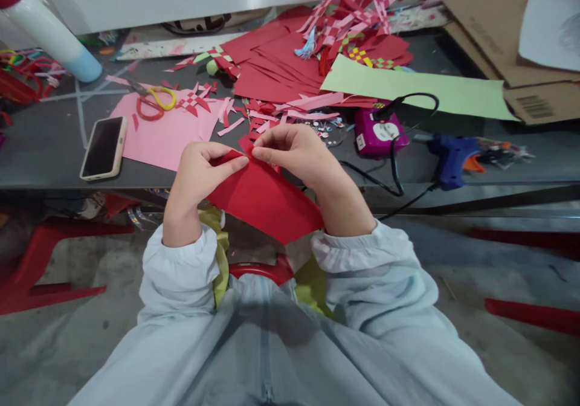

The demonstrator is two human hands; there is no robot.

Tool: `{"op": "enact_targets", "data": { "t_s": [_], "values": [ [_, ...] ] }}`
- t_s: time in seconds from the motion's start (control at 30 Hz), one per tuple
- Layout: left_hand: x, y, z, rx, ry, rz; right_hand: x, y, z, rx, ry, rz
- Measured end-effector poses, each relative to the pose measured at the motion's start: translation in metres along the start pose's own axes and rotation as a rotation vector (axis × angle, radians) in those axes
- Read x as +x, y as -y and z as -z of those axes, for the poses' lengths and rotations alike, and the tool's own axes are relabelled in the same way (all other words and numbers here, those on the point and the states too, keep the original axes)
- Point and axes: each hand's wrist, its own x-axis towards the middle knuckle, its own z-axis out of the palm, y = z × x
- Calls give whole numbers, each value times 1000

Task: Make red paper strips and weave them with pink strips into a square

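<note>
A red paper sheet [267,200] hangs over my lap just in front of the table's near edge. My left hand [199,173] pinches its top left edge with thumb and fingers closed. My right hand [296,152] pinches the top edge beside it, fingertips almost meeting those of the left. Both sleeves are pale blue.
On the dark table [49,146] lie a phone [103,147], scissors [151,101] on pink paper [163,131], a red paper pile [281,61] with woven strips, a green sheet [412,92], a purple socket block [378,134], a blue glue gun [453,158] and cardboard [498,31].
</note>
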Motion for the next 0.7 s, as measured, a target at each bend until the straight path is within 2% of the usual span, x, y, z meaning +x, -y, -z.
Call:
{"op": "enact_targets", "data": {
  "t_s": [0.17, 0.4, 0.7],
  "values": [
    [-1, -1, 2, -2, 13, 20, 0, 2, 4, -22, 77, -28],
    [-2, -4, 1, -9, 130, 100, -3, 2, 3, -54, 99, -21],
    [-2, -8, -4, 84, 123, 79, -3, 7, -2, -92, 133, -26]
  ]
}}
